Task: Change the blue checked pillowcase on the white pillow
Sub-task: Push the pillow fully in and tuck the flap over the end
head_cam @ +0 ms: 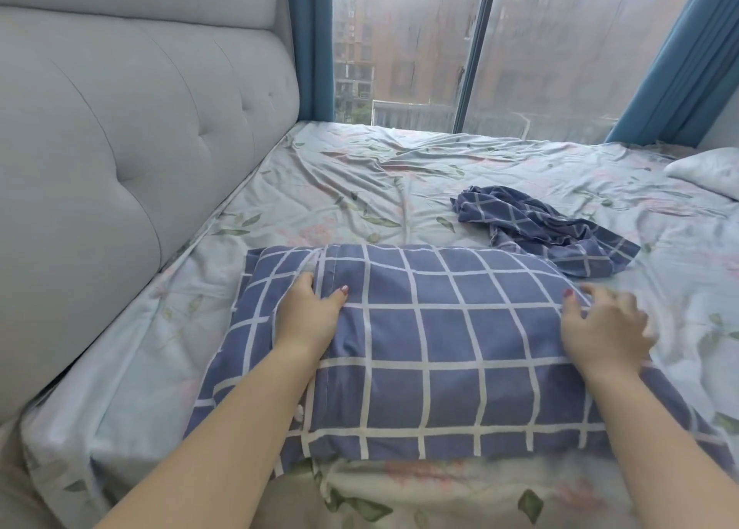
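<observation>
A pillow in a blue checked pillowcase (pixel 440 352) lies flat on the bed in front of me, its open flap end at the left. My left hand (pixel 310 312) rests at that flap seam, fingers tucked into the fold and thumb on top of the cloth. My right hand (pixel 604 324) lies on the pillow's right end with fingers spread; it is slightly blurred. A second blue checked pillowcase (pixel 548 228) lies crumpled on the sheet beyond the pillow's right corner. None of the white pillow itself shows.
The bed has a pale floral sheet (pixel 360 184). A grey padded headboard (pixel 120 128) runs along the left. A white floral pillow (pixel 712 170) lies at the far right. Behind the bed are a large window (pixel 440 48) and blue curtains (pixel 680 60).
</observation>
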